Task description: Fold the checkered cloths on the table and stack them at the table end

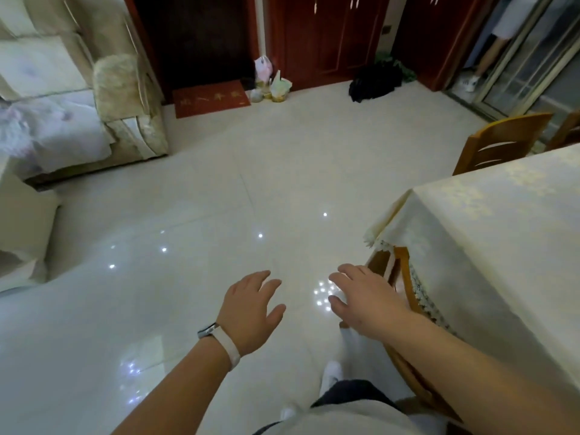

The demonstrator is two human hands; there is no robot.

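No checkered cloth is in view. The table [489, 221] stands at the right under a cream patterned tablecloth, and only its near corner and part of its top show. My left hand [251, 309], with a white watch band on the wrist, hovers over the floor with fingers apart and holds nothing. My right hand [364, 296] is also spread and holds nothing, just left of the table's corner and above a wooden chair [405, 309] tucked under the table.
Glossy white tiled floor [219, 215] stretches ahead. A cream sofa [94, 98] stands at the left, a second wooden chair [499, 142] beyond the table. Red cabinets [329, 36], a red doormat [210, 97], bags and a dark heap line the far wall. A person's legs [489, 58] show at far right.
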